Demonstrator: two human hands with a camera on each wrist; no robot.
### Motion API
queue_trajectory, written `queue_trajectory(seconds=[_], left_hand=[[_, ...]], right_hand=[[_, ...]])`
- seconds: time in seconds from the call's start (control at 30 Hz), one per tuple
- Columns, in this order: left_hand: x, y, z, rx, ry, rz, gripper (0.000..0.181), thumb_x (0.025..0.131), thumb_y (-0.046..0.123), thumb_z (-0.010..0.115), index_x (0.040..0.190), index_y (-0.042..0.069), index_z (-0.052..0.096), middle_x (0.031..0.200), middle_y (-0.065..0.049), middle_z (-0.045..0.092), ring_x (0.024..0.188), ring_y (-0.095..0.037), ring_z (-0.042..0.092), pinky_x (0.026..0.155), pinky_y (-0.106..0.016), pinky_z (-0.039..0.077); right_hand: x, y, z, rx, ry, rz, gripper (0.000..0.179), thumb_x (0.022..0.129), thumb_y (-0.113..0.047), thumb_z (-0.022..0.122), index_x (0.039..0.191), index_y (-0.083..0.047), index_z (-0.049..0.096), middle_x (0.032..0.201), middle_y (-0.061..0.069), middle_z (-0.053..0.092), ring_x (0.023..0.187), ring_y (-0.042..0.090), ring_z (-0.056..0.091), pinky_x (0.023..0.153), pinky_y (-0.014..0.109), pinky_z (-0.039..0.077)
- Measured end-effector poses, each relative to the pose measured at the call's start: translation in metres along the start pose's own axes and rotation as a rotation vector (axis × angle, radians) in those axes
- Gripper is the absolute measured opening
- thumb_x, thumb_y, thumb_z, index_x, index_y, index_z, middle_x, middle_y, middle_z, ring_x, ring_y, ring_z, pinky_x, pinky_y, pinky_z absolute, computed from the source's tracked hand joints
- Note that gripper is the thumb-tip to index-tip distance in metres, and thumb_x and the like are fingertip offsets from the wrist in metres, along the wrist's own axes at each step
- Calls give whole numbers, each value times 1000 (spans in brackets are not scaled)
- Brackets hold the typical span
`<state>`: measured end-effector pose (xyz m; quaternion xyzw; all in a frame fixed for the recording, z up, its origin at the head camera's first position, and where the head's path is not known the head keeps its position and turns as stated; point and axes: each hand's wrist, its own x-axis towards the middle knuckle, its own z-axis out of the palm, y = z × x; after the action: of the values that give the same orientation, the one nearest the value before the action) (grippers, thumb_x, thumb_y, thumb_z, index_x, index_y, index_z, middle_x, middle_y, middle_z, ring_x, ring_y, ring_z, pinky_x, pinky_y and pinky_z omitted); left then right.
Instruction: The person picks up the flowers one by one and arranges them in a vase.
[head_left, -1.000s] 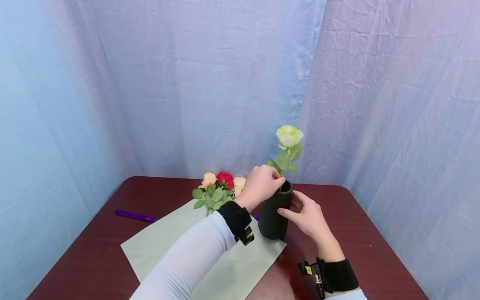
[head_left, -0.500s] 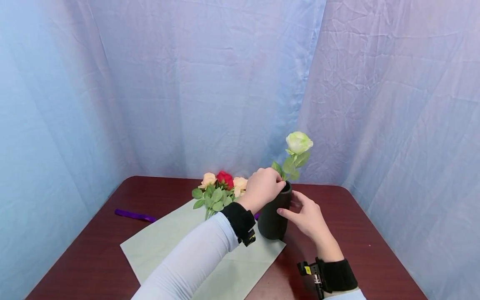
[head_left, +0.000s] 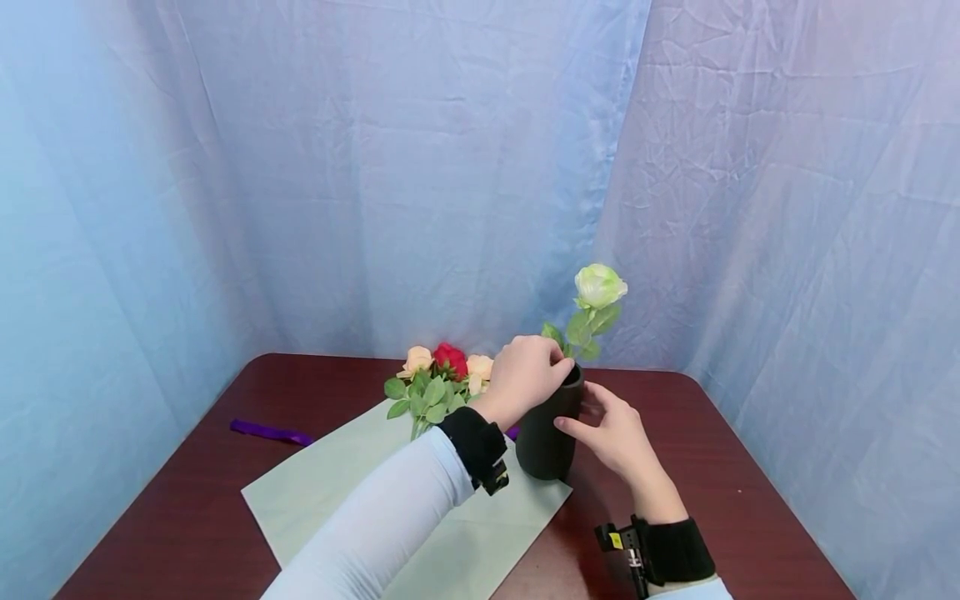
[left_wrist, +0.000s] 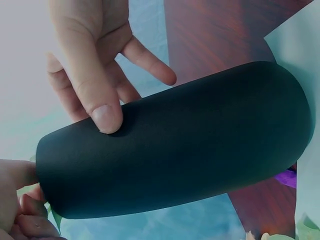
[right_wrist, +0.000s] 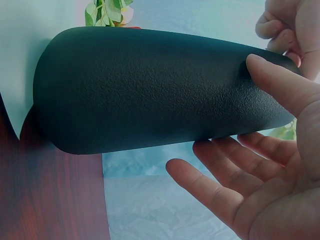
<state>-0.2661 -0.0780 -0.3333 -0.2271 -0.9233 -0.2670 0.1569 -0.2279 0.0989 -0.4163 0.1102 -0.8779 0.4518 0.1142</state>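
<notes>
A dark, tapered vase (head_left: 542, 442) stands upright on the right corner of a pale green sheet of paper (head_left: 457, 533). From its mouth rises a single white-green rose (head_left: 600, 287) with green leaves, leaning to the right. My left hand (head_left: 525, 377) is at the vase's rim and pinches the rose's stem, though the knuckles hide most of that grip. My right hand (head_left: 621, 432) steadies the vase from the right; in the right wrist view its thumb (right_wrist: 272, 77) lies on the near side and the other fingers come round the far side.
Left of the vase, a red rose (head_left: 450, 358) and peach roses (head_left: 417, 360) lie at the paper's back edge, partly behind my left wrist. A purple ribbon (head_left: 270, 431) lies on the dark red table (head_left: 225, 500). Blue cloth (head_left: 450, 167) hangs behind and at both sides.
The rose has dropped slightly and tilted to the right, with my left hand moving a little right and down toward the rim. My right hand and the vase have stayed nearly still.
</notes>
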Motion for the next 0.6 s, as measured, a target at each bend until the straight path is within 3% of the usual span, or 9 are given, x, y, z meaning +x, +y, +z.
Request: queue_trajectory(seconds=[0.4,0.6], left_hand=[[-10,-11,-22,-153,175,111,20,100,38,67,96,21,76,73,11,57,63,-6,51,54,-24,42],[-15,-16,-34,-279,209,135,16,98,32,69,100,17,74,79,7,57,69,-9,53,60,-26,44]], right_hand=[[0,1,1,-7,0,-3,73,87,-36,83,148,-13,51,134,13,63,119,32,64,90,49,56],[2,1,0,2,7,-11,73,86,-38,83,147,-13,51,134,13,63,119,32,64,89,50,56]])
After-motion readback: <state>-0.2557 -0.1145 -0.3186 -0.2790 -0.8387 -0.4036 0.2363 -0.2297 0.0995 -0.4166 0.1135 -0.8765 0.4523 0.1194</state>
